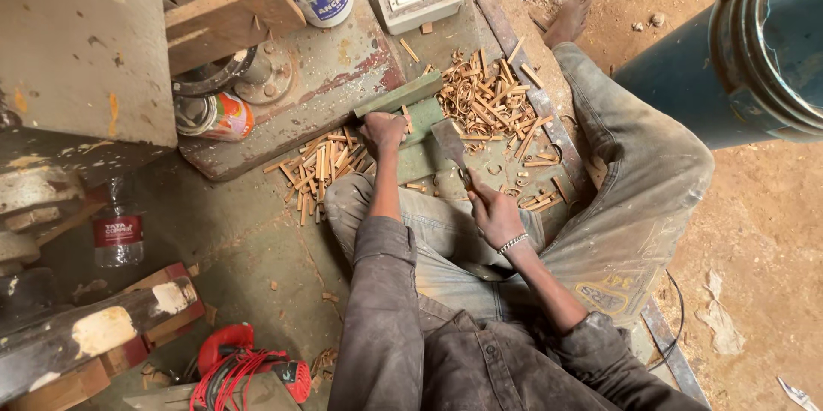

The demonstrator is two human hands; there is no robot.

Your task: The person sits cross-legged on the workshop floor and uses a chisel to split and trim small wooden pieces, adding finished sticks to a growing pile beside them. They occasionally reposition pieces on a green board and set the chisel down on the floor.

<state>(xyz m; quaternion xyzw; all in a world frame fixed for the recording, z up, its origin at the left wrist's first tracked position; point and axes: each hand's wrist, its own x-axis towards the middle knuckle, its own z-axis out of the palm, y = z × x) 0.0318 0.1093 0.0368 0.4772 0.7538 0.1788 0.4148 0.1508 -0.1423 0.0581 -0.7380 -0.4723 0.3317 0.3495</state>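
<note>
Left hand: the left hand is clenched on a small wooden piece, pinning it against the green block so it stays put.
Right hand: the right hand grips the handle of a hatchet, blade near the block, beside the left hand.
Cut sticks: one pile of wood sticks lies left of the block, a heap of chips right, both within reach.
Floor: the person sits on it, legs spread round the work.
</note>
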